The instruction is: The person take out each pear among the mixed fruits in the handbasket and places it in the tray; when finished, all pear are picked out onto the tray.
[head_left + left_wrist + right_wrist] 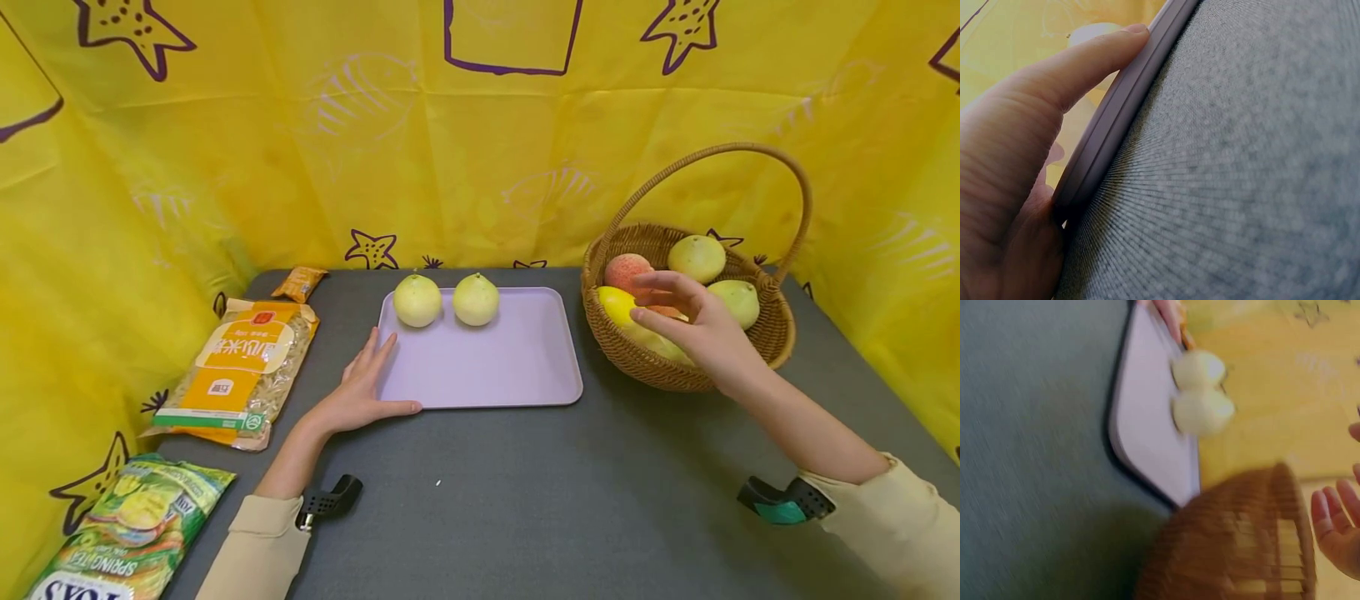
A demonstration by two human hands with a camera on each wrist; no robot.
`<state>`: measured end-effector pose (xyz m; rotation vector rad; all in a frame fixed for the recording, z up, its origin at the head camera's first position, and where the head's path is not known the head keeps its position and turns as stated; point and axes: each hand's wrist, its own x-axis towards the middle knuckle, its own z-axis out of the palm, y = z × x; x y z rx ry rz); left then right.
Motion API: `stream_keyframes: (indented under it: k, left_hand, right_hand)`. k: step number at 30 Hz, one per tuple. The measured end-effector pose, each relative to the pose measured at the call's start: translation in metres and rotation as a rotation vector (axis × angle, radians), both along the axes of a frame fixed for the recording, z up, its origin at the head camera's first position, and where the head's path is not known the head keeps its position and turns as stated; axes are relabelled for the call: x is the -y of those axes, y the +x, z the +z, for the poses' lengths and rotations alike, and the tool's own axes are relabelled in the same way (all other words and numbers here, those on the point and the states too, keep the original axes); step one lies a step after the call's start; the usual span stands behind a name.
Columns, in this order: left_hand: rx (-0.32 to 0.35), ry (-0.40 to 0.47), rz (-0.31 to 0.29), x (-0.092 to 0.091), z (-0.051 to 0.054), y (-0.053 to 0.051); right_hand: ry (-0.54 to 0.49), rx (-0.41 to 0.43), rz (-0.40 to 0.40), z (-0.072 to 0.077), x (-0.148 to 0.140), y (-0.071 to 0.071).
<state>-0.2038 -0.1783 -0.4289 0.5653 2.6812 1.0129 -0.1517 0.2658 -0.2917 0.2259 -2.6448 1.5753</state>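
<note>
Left hand [352,398]: fingers spread, gripping nothing, thumb on near edge of lilac tray [487,367]. Two pale round fruits [417,301] sit at tray's far side, toward left. Right hand [708,333]: fingers parted, grasping nothing, over wicker basket [637,360] of fruit, right of tray; basket stands on table [487,508].

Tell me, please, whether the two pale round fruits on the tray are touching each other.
Apart. The head view shows a narrow gap between the left fruit and the right fruit, with the tray visible between them.
</note>
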Motion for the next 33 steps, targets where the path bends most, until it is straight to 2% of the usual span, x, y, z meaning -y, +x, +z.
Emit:
stream_keyframes:
  k: [4,9,12,15,20,24,33]
  left_hand:
    - [-0.008,0.001,-0.002,-0.001,0.000,0.000]
    - [-0.007,-0.004,0.000,-0.001,0.001,0.001]
    - [-0.004,-0.007,0.002,0.000,0.001,0.001]
    - [-0.001,-0.004,0.002,0.000,0.002,0.002]
    - [-0.005,0.001,0.004,0.001,0.002,0.002]
    - [-0.008,0.007,0.006,0.000,0.001,0.002]
    - [-0.005,0.001,0.009,0.000,0.001,0.002]
  right_hand:
    - [0.103,0.063,-0.036,0.009,-0.019,-0.011]
    - [0.216,0.104,-0.049,0.025,-0.041,-0.029]
    - [0.270,0.110,-0.066,0.034,-0.051,-0.041]
    - [0.319,0.079,-0.096,0.039,-0.060,-0.054]
    - [0.405,0.008,-0.150,0.039,-0.074,-0.078]
    - [0.482,-0.004,-0.159,0.038,-0.085,-0.094]
    - [0.612,0.058,-0.075,0.027,-0.100,-0.118]
